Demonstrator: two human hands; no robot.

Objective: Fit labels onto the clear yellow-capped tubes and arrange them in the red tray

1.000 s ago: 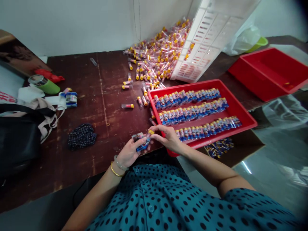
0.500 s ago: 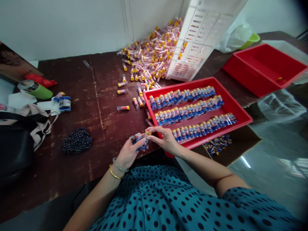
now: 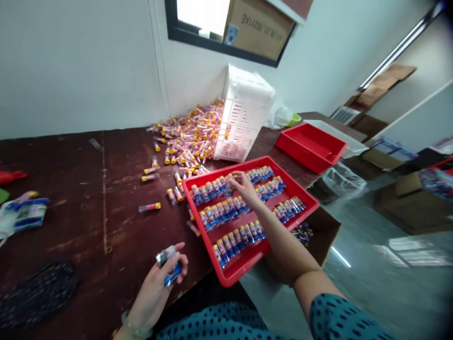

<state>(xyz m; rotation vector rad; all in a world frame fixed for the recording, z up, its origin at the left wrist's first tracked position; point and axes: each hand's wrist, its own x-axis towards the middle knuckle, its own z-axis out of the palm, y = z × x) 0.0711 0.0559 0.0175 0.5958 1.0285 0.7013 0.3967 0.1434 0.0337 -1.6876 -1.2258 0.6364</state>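
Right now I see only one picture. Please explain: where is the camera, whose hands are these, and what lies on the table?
The camera sits on a person's head and looks down, so both hands are that person's own. The left hand holds small blue wrappers. The right hand reaches into a red tray, touching the far row of tubes; whether it grips one is unclear. On the table lie a pile of loose tubes, a white crate and a second tray.
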